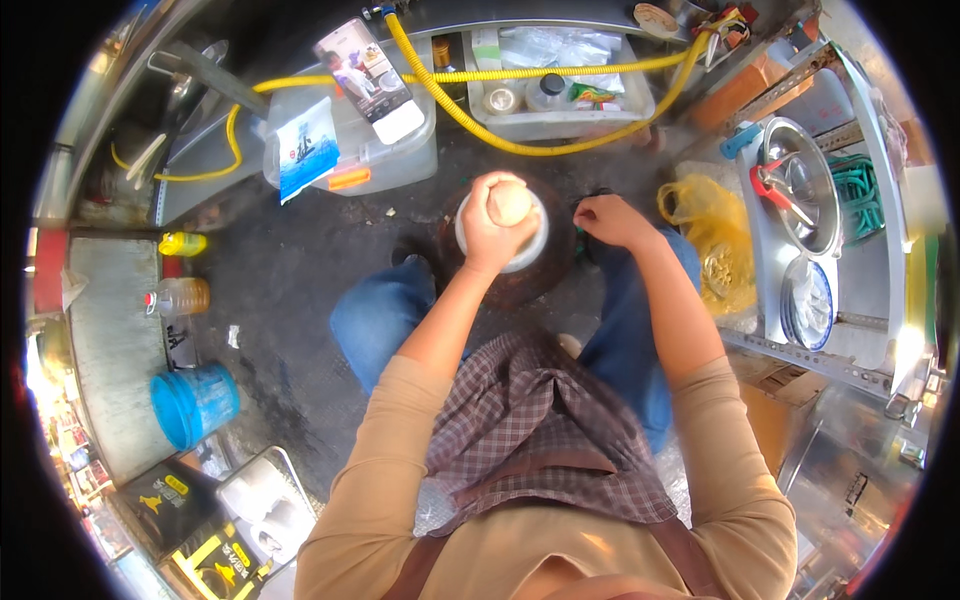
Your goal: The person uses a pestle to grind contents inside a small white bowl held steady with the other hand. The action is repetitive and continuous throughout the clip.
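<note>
My left hand (pixel 491 232) is wrapped around a rounded, pale tan end of an object (pixel 510 203), perhaps a wooden pestle; its lower part is hidden by the hand. Below that hand is a round white vessel (pixel 534 251), its rim showing around the fist, on a dark round base (pixel 559 274) between my knees. To the right of the vessel, my right hand (pixel 609 219) is above my knee with its fingers curled inward; whether it holds anything small is not visible.
A yellow hose (pixel 525 148) loops ahead, near lidded and open plastic bins (pixel 480 124). A phone (pixel 369 79) and a blue-white packet (pixel 309 150) rest at the lidded bin. On the right are a yellow bag (pixel 724 255) and metal shelf (pixel 862 300); on the left, a blue bucket (pixel 214 401).
</note>
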Action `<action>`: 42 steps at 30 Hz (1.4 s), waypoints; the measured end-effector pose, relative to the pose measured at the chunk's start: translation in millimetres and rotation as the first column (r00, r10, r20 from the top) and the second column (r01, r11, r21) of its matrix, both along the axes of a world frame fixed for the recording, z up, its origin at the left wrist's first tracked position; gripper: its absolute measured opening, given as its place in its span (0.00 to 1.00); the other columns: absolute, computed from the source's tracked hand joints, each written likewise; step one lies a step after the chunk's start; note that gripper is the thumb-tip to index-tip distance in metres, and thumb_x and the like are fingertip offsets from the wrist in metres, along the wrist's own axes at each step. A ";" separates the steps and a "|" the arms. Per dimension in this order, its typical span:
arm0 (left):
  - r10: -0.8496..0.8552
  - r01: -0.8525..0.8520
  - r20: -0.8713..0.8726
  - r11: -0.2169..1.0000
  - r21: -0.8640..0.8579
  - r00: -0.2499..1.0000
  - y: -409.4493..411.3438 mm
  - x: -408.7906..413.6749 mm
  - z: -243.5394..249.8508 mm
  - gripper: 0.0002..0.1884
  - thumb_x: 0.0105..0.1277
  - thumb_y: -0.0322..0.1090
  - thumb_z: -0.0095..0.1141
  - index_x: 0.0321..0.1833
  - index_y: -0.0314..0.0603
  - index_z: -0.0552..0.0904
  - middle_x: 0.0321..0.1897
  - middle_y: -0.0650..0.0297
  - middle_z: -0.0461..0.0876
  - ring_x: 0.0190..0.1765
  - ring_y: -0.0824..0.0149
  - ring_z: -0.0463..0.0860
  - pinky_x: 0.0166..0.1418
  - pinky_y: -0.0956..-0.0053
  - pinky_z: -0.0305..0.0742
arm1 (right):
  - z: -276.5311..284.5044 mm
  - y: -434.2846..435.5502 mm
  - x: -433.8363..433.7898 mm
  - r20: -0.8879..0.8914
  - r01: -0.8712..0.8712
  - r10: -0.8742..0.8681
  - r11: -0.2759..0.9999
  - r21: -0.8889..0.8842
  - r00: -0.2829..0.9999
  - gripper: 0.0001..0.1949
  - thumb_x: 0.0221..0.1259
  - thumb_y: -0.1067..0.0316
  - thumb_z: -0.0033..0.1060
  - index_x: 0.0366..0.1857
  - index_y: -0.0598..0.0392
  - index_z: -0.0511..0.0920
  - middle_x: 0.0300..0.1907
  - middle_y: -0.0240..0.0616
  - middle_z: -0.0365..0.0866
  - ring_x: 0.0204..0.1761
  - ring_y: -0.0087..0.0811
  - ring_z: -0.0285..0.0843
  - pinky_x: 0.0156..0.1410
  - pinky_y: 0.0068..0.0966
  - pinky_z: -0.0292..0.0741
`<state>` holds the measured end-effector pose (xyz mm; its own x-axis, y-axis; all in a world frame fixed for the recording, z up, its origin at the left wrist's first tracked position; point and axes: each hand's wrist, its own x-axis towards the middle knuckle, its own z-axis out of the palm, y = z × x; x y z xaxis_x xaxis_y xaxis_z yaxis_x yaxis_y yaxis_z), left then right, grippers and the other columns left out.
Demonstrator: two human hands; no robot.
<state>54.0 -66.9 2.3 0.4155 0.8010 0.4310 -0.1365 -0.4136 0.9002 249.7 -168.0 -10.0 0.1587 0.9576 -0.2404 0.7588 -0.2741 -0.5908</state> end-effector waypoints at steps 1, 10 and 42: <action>0.034 -0.035 -0.026 0.998 -0.047 0.999 2.7 1.0 -3.5 0.24 0.42 0.24 0.69 0.44 0.40 0.75 0.37 0.61 0.81 0.42 0.68 0.80 0.51 0.73 0.75 | 1.2 0.1 0.2 0.000 -0.022 0.022 1.000 -0.005 1.000 0.10 0.55 0.61 0.57 0.34 0.56 0.82 0.34 0.47 0.82 0.40 0.47 0.80 0.46 0.36 0.75; -0.086 0.083 -0.055 0.995 -0.053 0.995 5.8 -9.6 1.4 0.24 0.40 0.26 0.70 0.43 0.41 0.76 0.38 0.61 0.80 0.42 0.67 0.80 0.50 0.73 0.74 | 0.5 -1.9 1.3 -0.015 -0.011 0.011 1.000 0.006 1.000 0.11 0.55 0.59 0.57 0.33 0.56 0.81 0.35 0.47 0.82 0.41 0.47 0.79 0.46 0.38 0.75; 0.036 -0.063 -0.167 0.985 -0.159 0.985 12.5 -0.8 -5.3 0.23 0.41 0.28 0.68 0.43 0.41 0.76 0.35 0.61 0.82 0.42 0.66 0.82 0.50 0.72 0.75 | 0.4 -2.3 -8.0 -0.033 -0.029 0.030 0.999 0.026 0.999 0.09 0.55 0.63 0.58 0.32 0.57 0.81 0.31 0.47 0.83 0.38 0.47 0.81 0.44 0.37 0.75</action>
